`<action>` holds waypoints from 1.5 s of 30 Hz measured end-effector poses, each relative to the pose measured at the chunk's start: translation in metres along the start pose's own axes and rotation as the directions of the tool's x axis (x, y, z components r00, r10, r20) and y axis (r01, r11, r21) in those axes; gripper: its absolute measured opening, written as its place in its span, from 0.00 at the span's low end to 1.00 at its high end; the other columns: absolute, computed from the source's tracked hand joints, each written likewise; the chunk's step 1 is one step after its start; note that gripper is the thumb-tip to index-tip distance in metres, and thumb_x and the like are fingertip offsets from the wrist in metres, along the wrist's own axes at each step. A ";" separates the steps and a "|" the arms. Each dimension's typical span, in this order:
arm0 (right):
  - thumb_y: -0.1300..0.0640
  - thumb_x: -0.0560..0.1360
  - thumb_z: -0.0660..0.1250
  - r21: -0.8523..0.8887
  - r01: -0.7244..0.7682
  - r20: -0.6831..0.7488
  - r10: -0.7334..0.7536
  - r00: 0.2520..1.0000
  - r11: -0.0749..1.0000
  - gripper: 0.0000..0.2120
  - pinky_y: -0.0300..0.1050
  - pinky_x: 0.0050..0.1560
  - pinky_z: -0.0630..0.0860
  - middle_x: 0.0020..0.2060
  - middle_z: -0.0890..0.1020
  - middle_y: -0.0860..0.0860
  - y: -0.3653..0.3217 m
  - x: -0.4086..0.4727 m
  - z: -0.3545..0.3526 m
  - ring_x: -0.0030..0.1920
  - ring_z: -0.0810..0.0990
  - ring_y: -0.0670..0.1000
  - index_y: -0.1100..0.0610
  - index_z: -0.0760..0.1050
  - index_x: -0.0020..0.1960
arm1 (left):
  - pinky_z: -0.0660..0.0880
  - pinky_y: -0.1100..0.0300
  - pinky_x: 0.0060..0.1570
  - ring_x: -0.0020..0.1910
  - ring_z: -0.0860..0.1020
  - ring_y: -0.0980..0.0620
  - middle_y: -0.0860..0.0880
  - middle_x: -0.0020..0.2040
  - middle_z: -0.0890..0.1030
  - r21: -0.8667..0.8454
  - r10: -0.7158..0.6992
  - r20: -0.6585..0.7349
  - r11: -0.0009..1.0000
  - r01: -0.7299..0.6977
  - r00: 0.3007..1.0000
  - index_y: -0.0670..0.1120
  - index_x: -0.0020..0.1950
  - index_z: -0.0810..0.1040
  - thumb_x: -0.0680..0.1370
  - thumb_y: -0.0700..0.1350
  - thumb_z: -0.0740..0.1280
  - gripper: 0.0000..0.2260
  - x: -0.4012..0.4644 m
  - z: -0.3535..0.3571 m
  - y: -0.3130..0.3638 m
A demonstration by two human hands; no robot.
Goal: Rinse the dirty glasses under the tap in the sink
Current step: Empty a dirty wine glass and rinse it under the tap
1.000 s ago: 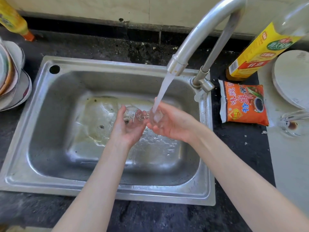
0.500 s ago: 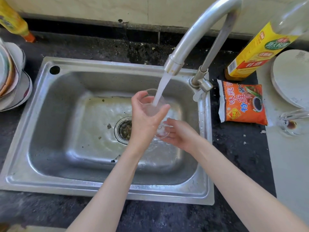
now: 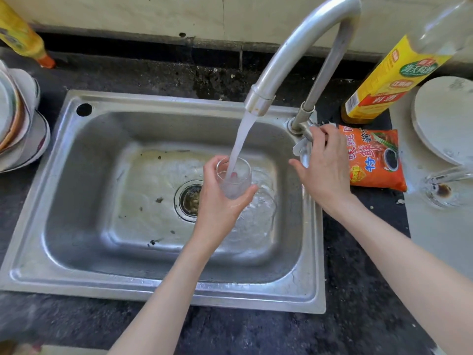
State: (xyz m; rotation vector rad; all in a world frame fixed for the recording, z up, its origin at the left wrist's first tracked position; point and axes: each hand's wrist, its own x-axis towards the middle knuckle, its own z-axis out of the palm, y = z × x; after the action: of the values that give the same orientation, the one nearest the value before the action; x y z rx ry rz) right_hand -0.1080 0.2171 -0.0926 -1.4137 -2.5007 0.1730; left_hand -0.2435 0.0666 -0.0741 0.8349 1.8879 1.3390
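Sink: glass under running water

Left hand curled — right hand extended

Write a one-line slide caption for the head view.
Left hand holds a glass under the running tap over the sink; right hand reaches the tap handle.

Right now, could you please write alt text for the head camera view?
A left hand holds a clear glass upright under the running tap over a steel sink, while the right hand reaches the tap handle. An orange sauce packet and another dirty glass lie right of the sink.
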 end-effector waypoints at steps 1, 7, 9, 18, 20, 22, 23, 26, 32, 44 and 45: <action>0.55 0.67 0.75 -0.007 0.006 0.005 -0.006 1.000 1.000 0.31 0.52 0.58 0.68 0.61 0.71 0.64 0.000 0.002 0.002 0.59 0.71 0.63 0.65 0.68 0.64 | 0.65 0.78 0.48 0.48 0.72 0.70 0.54 0.53 0.73 0.018 -0.001 0.000 1.000 0.001 1.000 0.49 0.60 0.63 0.69 0.42 0.75 0.27 0.000 0.000 -0.002; 0.59 0.68 0.75 -0.010 0.014 -0.049 -0.014 0.999 1.000 0.26 0.53 0.54 0.72 0.58 0.73 0.64 -0.002 0.006 0.004 0.57 0.74 0.62 0.65 0.69 0.62 | 0.64 0.78 0.50 0.53 0.71 0.67 0.52 0.57 0.73 0.064 -0.026 0.001 0.998 0.026 1.000 0.50 0.60 0.63 0.69 0.43 0.75 0.27 -0.002 0.000 -0.008; 0.58 0.67 0.75 -0.031 0.029 -0.064 -0.031 0.997 0.999 0.26 0.53 0.49 0.73 0.56 0.74 0.63 -0.002 0.006 0.003 0.54 0.75 0.62 0.64 0.70 0.61 | 0.62 0.80 0.48 0.53 0.71 0.64 0.51 0.57 0.74 0.076 -0.026 -0.004 0.997 0.026 1.000 0.51 0.60 0.63 0.69 0.43 0.75 0.27 -0.002 0.001 -0.010; 0.53 0.74 0.69 -0.004 0.073 -0.030 -0.073 0.997 0.997 0.27 0.47 0.39 0.72 0.53 0.77 0.61 0.001 0.002 -0.008 0.49 0.78 0.59 0.63 0.66 0.67 | 0.63 0.80 0.46 0.50 0.70 0.60 0.56 0.54 0.71 0.089 -0.040 0.004 0.995 0.040 0.999 0.52 0.59 0.62 0.69 0.44 0.75 0.27 -0.001 0.001 -0.007; 0.52 0.78 0.63 0.061 0.004 -0.018 -0.003 1.000 0.998 0.27 0.48 0.43 0.70 0.57 0.77 0.60 0.001 0.004 -0.012 0.53 0.77 0.60 0.61 0.61 0.71 | 0.64 0.79 0.46 0.50 0.70 0.59 0.59 0.52 0.71 0.096 -0.044 0.014 0.995 0.042 0.999 0.53 0.59 0.62 0.69 0.45 0.75 0.27 -0.001 0.000 -0.003; 0.50 0.80 0.59 0.222 -0.133 0.027 0.130 0.991 0.966 0.26 0.50 0.50 0.70 0.61 0.76 0.57 0.003 0.010 -0.019 0.59 0.75 0.59 0.59 0.57 0.73 | 0.64 0.78 0.46 0.51 0.70 0.58 0.61 0.52 0.71 0.099 -0.049 0.020 0.994 0.047 0.999 0.53 0.58 0.63 0.68 0.45 0.75 0.27 -0.001 -0.001 -0.001; 0.50 0.80 0.57 0.320 -0.217 0.074 0.204 0.976 0.922 0.25 0.50 0.53 0.69 0.62 0.76 0.55 0.004 0.014 -0.023 0.60 0.74 0.59 0.58 0.57 0.74 | 0.63 0.79 0.47 0.52 0.70 0.59 0.61 0.52 0.71 0.104 -0.052 0.018 0.993 0.050 0.998 0.54 0.58 0.63 0.68 0.46 0.76 0.26 -0.002 -0.001 0.000; 0.48 0.81 0.55 0.485 -0.419 0.212 0.362 0.908 0.767 0.24 0.49 0.59 0.66 0.62 0.75 0.55 0.008 0.027 -0.029 0.63 0.71 0.56 0.57 0.58 0.73 | 0.62 0.74 0.52 0.59 0.68 0.57 0.56 0.57 0.71 0.124 -0.058 0.002 0.991 0.057 0.998 0.53 0.59 0.64 0.67 0.47 0.76 0.27 -0.002 -0.002 0.004; 0.47 0.79 0.59 0.560 -0.570 0.314 0.483 0.818 0.601 0.28 0.45 0.62 0.66 0.66 0.72 0.55 0.002 0.024 -0.036 0.64 0.72 0.54 0.58 0.57 0.74 | 0.66 0.62 0.54 0.58 0.70 0.53 0.54 0.56 0.72 0.126 -0.134 -0.035 0.982 0.137 0.990 0.52 0.60 0.65 0.67 0.48 0.76 0.27 -0.001 -0.009 0.021; 0.40 0.77 0.58 0.526 -0.815 0.807 0.160 0.568 0.244 0.22 0.47 0.49 0.78 0.52 0.81 0.53 -0.056 -0.075 -0.065 0.52 0.79 0.52 0.57 0.73 0.57 | 0.77 0.56 0.44 0.41 0.75 0.48 0.41 0.45 0.74 -0.858 -0.721 0.269 0.122 0.499 0.639 0.41 0.46 0.74 0.72 0.45 0.71 0.10 -0.023 -0.031 0.035; 0.40 0.76 0.58 0.534 -0.835 0.829 0.110 0.548 0.132 0.20 0.45 0.47 0.78 0.52 0.81 0.53 -0.058 -0.078 -0.068 0.52 0.79 0.52 0.55 0.73 0.57 | 0.77 0.56 0.44 0.41 0.75 0.47 0.41 0.44 0.74 -0.868 -0.712 0.312 0.055 0.494 0.629 0.40 0.46 0.73 0.72 0.45 0.71 0.11 -0.027 -0.031 0.036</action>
State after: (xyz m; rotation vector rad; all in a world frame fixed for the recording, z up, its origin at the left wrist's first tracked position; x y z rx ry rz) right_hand -0.0980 0.1180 -0.0268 -1.6254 -1.2842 2.1947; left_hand -0.2485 0.0380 -0.0281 -0.7227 0.9638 1.5461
